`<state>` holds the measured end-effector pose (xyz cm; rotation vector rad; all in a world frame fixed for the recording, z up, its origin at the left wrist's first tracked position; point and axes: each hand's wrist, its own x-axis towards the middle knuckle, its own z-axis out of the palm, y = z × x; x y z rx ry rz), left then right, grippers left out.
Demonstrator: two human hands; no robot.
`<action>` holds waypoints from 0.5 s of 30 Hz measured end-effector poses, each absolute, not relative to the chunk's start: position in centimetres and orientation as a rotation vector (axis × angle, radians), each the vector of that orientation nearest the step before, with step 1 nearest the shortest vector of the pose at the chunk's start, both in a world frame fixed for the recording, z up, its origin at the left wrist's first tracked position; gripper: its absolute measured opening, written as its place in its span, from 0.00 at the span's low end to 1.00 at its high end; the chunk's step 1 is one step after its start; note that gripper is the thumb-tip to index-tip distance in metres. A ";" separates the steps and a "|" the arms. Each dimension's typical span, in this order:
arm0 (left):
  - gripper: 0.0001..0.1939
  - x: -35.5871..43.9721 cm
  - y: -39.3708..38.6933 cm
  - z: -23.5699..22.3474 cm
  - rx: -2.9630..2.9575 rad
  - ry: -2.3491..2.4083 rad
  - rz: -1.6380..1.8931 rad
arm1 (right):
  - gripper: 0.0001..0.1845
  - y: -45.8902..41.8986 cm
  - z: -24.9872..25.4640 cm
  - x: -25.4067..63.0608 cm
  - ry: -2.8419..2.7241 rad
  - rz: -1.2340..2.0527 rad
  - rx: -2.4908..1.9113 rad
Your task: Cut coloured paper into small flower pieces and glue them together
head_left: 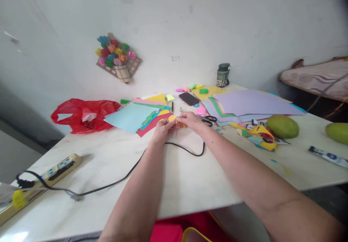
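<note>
The small yellow piece [172, 118] is in the middle of the table [187, 184], held up between the two hands, and it shows just above the fingers of the left hand [164, 127] and to the left of the fingertips of the right hand [189, 120]. The left hand is nearly closed, with its thumb and fingers pinching the piece from the near side. The right hand has its thumb and forefinger brought together at the right edge of the piece, and its other fingers are curled; the exact shape of what they pinch is too small to tell. An orange part shows below, between both hands. Just beyond the left hand lies a red sheet [148, 126], and a black pen [172, 106] is behind the piece. The black scissors [210, 119] lie just beside the right hand, while a black cord [187, 149] runs on the near side.
</note>
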<state>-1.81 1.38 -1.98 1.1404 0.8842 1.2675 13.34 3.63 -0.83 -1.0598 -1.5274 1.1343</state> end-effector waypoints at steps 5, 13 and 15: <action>0.18 -1.8 1.4 -1.9 1.132 0.886 1.259 | 0.08 3.4 -0.5 13.4 -1.538 1.126 -1.078; 0.18 -1.8 1.2 -1.5 1.088 0.854 1.257 | 0.07 2.4 0.4 13.2 -1.546 1.144 -1.108; 0.17 -1.8 1.2 -1.5 1.090 0.866 1.258 | 0.06 2.2 0.7 13.1 -1.545 1.150 -1.113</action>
